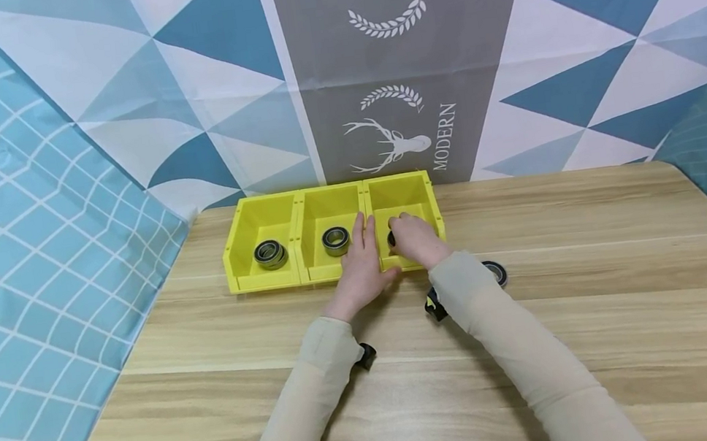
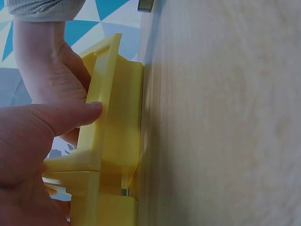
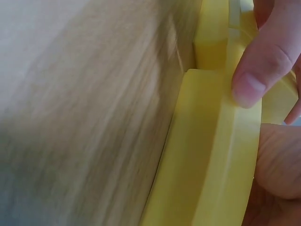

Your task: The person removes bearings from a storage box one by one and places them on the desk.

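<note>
Three joined yellow bins [image 1: 264, 281] stand in a row on the table. My left hand [image 1: 361, 272] lies over the divider between the middle and right bins, fingers straight; its thumb [image 2: 75, 117] rests on the right bin's front rim. Inside the right bin, my right hand [image 1: 418, 236] pinches a dark ball bearing [image 1: 391, 239], mostly covered by the fingers. The middle bin holds a bearing [image 1: 335, 240]. Stacked bearings [image 1: 270, 253] lie in the left bin. In the right wrist view, the left thumb [image 3: 256, 77] shows on the yellow rim, with part of my right hand [image 3: 280, 165] below.
Another bearing [image 1: 496, 273] lies on the wooden table [image 1: 606, 336], partly behind the right sleeve. Black wrist cameras [image 1: 434, 305] show beside both sleeves. A patterned cloth [image 1: 413, 59] hangs behind the bins, and a blue gridded cloth [image 1: 20, 254] borders the left side.
</note>
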{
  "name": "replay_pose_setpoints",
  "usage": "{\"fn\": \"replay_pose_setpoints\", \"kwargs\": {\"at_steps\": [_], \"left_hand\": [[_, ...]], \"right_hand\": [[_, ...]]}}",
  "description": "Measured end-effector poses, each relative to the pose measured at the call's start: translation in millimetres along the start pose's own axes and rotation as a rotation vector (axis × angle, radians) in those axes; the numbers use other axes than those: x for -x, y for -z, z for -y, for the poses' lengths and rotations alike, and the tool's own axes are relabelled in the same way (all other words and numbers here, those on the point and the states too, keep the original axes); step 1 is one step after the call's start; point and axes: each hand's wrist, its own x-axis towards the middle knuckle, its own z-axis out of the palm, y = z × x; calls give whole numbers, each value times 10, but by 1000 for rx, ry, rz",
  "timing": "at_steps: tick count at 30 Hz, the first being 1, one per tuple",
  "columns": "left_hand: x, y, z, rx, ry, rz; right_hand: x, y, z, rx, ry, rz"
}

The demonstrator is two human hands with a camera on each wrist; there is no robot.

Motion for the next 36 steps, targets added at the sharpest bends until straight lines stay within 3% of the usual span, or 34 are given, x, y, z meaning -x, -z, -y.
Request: {"fn": "replay_pose_setpoints", "kwargs": {"at_steps": [23,36], "left_hand": [[-3,-12,9,-18,-10,-7],[7,6,-7,-6,-7,-1]], "right_hand": [[0,-14,47,7,-23,20],[-10,-49,39,-36,-38,-31]]}}
